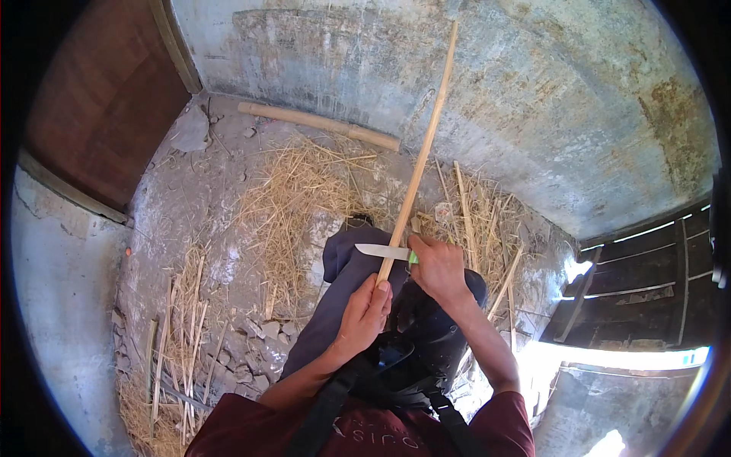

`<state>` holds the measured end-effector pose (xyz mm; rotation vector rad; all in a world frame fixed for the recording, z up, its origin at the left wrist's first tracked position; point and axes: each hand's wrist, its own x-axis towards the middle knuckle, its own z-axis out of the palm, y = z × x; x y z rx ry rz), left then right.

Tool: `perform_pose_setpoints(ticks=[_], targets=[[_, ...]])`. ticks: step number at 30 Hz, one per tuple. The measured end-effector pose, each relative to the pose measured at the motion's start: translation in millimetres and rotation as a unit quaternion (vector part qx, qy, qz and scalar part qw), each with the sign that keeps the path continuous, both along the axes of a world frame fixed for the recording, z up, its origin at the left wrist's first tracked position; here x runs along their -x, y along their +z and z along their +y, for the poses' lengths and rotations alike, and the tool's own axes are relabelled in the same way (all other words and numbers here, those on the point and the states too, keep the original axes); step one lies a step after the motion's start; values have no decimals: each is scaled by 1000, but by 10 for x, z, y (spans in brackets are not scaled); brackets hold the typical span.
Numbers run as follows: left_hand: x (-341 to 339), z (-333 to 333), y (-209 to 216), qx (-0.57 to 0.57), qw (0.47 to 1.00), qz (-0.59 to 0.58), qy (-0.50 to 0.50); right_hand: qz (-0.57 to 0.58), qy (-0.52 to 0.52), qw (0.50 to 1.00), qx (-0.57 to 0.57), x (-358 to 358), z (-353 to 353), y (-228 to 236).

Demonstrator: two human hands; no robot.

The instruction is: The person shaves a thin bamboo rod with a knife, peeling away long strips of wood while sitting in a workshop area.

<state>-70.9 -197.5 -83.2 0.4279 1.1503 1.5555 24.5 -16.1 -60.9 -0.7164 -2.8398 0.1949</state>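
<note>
A long, pale bamboo strip point(423, 156) slants up and away from my lap toward the far wall. My left hand point(368, 311) is closed around its near end. In my right hand point(438, 266) is a knife point(383, 251) with a bright green part at its handle. The blade points left and lies across the strip, just beyond my left fingers. My right fingers wrap the handle, so most of it is hidden.
A thick bamboo pole point(320, 124) lies along the base of the far wall. Straw-like shavings point(293, 186) cover the floor ahead. Split bamboo strips point(464, 206) lie at the right, with more strips point(194, 335) at the left. Broken stones point(247, 358) sit near my left leg. A brown door point(99, 99) stands left.
</note>
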Motion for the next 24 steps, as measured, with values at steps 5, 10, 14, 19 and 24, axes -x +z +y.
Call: perform_pose_setpoints(ticks=[5,10,14,19,24], targets=[[-9,-1,84,-12,1000,-19,2,12,-15,1000,17,70,-55,7],[-8,18,72,-10,1000,-29,6,41,-9,999,1,199,183,0],[72,34,80,-22,996,-87,-4,49,-26,998,13,227,127,-36],[53,22,22,-40,994,-100,-2,11,-6,1000,26,219,101,7],[46,23,25,-41,994,-103,6,27,-55,998,6,315,506,-30]])
